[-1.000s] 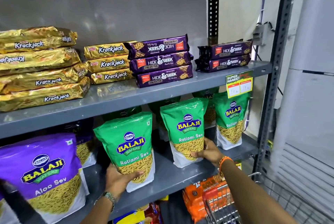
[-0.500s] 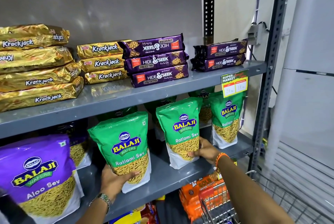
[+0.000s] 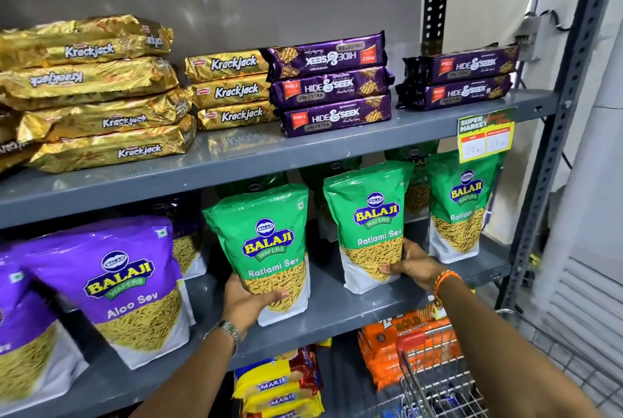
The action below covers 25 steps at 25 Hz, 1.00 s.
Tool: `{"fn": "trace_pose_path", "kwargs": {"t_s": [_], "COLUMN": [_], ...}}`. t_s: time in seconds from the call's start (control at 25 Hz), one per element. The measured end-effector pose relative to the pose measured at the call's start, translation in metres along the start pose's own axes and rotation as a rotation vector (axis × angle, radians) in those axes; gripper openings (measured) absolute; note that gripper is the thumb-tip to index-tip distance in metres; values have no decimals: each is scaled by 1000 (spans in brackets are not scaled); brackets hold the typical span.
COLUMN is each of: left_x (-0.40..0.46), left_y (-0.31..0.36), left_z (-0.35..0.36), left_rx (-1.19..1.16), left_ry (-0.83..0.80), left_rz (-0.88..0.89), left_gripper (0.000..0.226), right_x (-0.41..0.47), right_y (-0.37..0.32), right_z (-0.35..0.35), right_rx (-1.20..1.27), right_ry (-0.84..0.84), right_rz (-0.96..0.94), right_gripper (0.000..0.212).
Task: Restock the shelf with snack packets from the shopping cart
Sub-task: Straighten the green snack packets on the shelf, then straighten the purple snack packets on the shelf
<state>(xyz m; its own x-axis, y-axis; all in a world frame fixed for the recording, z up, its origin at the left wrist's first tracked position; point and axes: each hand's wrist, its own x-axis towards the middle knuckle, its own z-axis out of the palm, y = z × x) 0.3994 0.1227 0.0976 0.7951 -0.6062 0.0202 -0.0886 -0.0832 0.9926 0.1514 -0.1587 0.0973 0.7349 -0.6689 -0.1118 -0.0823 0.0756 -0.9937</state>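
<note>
Your left hand (image 3: pixel 251 304) reaches up from the lower middle with a watch on the wrist, palm cupped around the lower left corner of a green Ratlami Sev packet (image 3: pixel 266 249), thumb laid across its front. That packet stands upright on the middle shelf (image 3: pixel 337 313), near the front edge. Your right hand (image 3: pixel 413 266) comes in from the lower right, an orange thread band at the wrist, and grips the lower right side of a second green Ratlami Sev packet (image 3: pixel 369 225), which also stands upright on the same shelf, just right of the first.

A third green packet (image 3: pixel 460 205) stands further right, with more green packets behind the row. To the left sit purple Aloo Sev packets (image 3: pixel 114 286). The upper shelf (image 3: pixel 236 161) carries stacked gold Krackjack packs (image 3: pixel 97 97) on the left and purple Hide & Seek packs (image 3: pixel 333 87) to the right, with a yellow price tag (image 3: pixel 485 134) clipped to its front edge. The rack is grey metal with a perforated upright (image 3: pixel 553 134) on the right, set against a pale wall. The wire shopping cart (image 3: pixel 435 377) shows at the lower right, beside orange cookie packs (image 3: pixel 384 343) on the level below.
</note>
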Motion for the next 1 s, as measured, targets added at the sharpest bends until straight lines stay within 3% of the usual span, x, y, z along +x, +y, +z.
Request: {"fn": "trace_pose_path", "kwargs": {"t_s": [0.24, 0.36, 0.44, 0.52, 0.56, 0.64, 0.72, 0.84, 1.0], "left_x": [-9, -20, -34, -49, -55, -62, -57, -48, -51], "left_y": [13, 19, 16, 4, -3, -10, -18, -29, -32], "left_z": [-4, -20, -41, -73, -93, -135, -168, -188, -194], "left_rx": [38, -5, -78, -197, -231, -280, -297, -301, -114], "left_ry": [-17, 33, 180, 423, 544, 779, 861, 706, 483], "left_rz": [14, 41, 94, 155, 176, 158, 38, -135, -124], "left_gripper": [98, 101, 80, 40, 23, 22, 15, 37, 74], "right_x": [-5, -29, -61, -94, -106, -119, -114, -84, -47], "right_y": [0, -3, 5, 10, 14, 13, 3, -3, 5], "right_z": [2, 28, 65, 126, 164, 239, 304, 373, 418], "right_rx": [19, 93, 84, 114, 164, 179, 152, 54, -63], "right_ry": [76, 391, 696, 799, 734, 502, 185, -151, -252], "right_rz": [-67, -198, -345, -434, -465, -524, -473, -321, -204], "right_gripper": [79, 90, 74, 61, 56, 43, 34, 51, 79]}}
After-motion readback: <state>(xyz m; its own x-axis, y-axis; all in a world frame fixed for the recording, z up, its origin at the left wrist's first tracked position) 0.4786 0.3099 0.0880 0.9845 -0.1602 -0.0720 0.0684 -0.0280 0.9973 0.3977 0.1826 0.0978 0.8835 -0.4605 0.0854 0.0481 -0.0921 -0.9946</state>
